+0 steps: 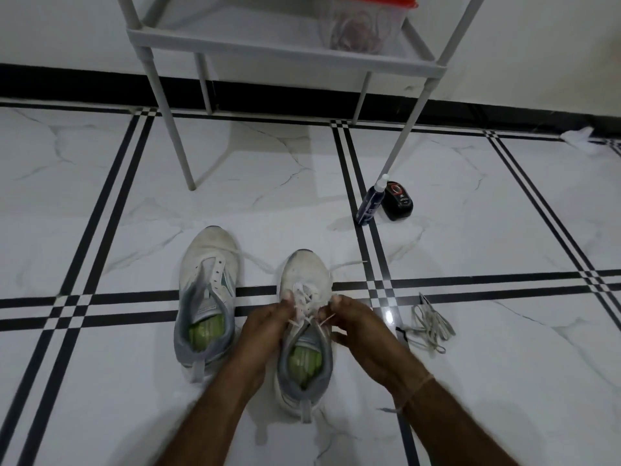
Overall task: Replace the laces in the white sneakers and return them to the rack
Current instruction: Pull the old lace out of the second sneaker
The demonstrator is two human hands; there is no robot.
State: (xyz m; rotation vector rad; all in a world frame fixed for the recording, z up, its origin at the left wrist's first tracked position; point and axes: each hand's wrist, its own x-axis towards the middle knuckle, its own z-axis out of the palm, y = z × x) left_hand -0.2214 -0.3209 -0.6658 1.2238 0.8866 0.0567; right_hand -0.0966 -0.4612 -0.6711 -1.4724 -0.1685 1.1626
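Head view, white sneaker between left hand and right hand, each pinching its lace over the tongue.

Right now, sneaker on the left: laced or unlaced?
Unlaced. The left sneaker shows bare eyelets with nothing threaded through; the right sneaker has crossed laces.

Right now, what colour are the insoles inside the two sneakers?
The insoles are light green; the head view shows them best.
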